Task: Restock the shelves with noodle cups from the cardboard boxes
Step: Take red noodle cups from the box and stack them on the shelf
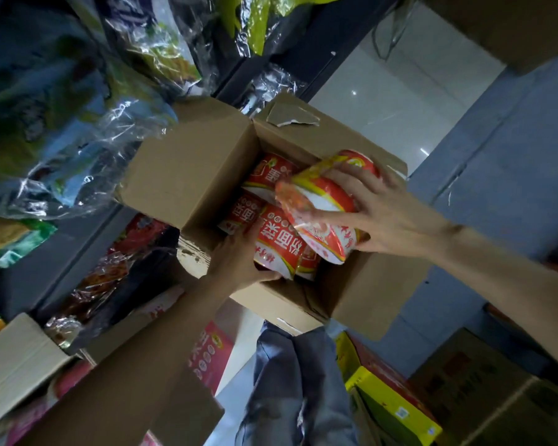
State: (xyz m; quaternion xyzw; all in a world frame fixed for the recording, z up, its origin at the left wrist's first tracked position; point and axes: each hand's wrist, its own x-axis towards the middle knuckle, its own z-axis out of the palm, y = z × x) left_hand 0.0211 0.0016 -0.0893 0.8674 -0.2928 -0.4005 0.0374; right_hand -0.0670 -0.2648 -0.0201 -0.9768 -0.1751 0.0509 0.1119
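Note:
An open cardboard box sits in the middle of the view with several red and white noodle cups inside. My right hand grips one cup lying on its side, raised above the others at the box's right half. My left hand curls around another red cup at the near edge of the box. More cups lie deeper in the box, partly hidden by the held ones.
Dark shelves on the left hold bagged snacks in shiny plastic. Other cardboard boxes stand at lower left, lower right and top right. A yellow and red carton lies near my legs. Pale floor tiles show beyond the box.

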